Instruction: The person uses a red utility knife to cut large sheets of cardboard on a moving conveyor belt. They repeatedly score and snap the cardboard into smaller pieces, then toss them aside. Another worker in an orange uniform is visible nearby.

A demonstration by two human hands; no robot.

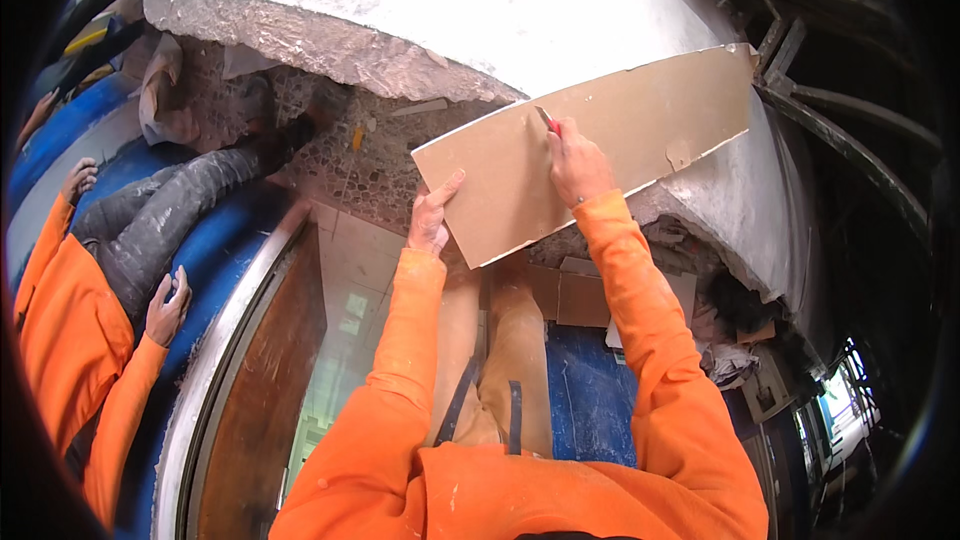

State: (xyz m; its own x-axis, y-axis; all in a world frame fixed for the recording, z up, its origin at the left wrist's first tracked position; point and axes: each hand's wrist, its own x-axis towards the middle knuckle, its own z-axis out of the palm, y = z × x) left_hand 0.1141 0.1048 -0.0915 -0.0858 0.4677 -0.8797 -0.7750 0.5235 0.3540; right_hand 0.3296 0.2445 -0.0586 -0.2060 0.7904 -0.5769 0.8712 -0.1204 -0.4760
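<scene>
In front of me is a long piece of plasterboard (650, 110) with a brown paper face and chipped pale edges, tilted up to the right. My left hand (430, 218) grips its near left edge, with the thumb lying on the brown face. My right hand (580, 168) is closed round a red-handled utility knife (548, 122). The knife's tip points up and to the left, at the brown face near the board's far edge. How far the blade sticks out, and whether it cuts in, I cannot tell.
Beyond the board lies a large whitish surface (400, 0) with a rough, broken edge. At left, another person in orange sleeves (75, 290) sits or leans on something blue. Metal bars (850, 140) stand at right. A brown wooden panel (265, 370) lies left of my legs.
</scene>
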